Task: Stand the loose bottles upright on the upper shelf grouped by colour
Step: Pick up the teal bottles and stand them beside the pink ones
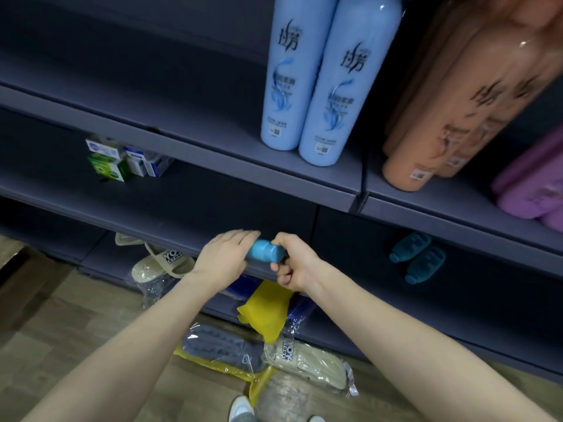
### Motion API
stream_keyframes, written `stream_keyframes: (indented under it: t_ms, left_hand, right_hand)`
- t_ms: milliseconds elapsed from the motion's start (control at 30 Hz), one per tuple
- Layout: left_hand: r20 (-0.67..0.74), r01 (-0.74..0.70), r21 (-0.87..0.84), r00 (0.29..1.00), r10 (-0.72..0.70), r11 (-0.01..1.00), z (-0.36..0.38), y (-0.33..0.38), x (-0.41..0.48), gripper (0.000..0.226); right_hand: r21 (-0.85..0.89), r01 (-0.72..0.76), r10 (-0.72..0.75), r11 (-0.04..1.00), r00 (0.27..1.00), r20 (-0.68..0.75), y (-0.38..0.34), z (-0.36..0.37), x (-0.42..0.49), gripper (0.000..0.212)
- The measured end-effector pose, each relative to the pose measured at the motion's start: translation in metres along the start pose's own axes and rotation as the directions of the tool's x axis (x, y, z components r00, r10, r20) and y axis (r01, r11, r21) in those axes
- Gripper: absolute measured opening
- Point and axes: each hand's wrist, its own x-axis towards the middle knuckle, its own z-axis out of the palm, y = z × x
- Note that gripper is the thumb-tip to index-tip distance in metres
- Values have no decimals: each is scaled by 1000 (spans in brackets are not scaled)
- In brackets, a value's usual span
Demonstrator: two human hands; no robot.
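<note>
One wide-angle camera, worn on the head, looked forward and down at a dark shelving unit from close range. It was tilted, so the upper shelf (304,175) ran from 9 o'clock down toward 4 o'clock. The pale blue bottles (304,80) at 1 o'clock stood near enough that their tops were cropped. Both forearms stretched up from 6 o'clock, and the left hand (225,257) and right hand (297,264) met on a blue-capped bottle (265,250) just below centre. The floor (61,315) showed at 8 o'clock.
</note>
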Motion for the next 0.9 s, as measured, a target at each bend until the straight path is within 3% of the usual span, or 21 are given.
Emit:
stream_keyframes:
  t_ms: [200,433,600,700,900]
  left_hand:
    - [-43,-234,40,971,236,971,-28,15,0,81]
    - [-3,-380,73,925,381,922,-58,42,7,70]
    - [101,-347,36,934,342,937,-80,73,18,47]
    - [147,-295,-28,944,296,955,-95,92,27,38]
    - [31,-219,-267,971,236,938,-118,132,49,40]
  right_hand:
    - [-61,31,-29,998,999,40,-2,-24,-38,15]
    - [-80,103,-94,991,990,109,-1,-57,-77,19]
    - [-58,277,-273,959,960,63,0,-86,-107,31]
    - [-161,302,-301,940,953,33,-1,-104,-122,27]
    - [-327,341,-346,881,937,45,1,-132,-144,16]
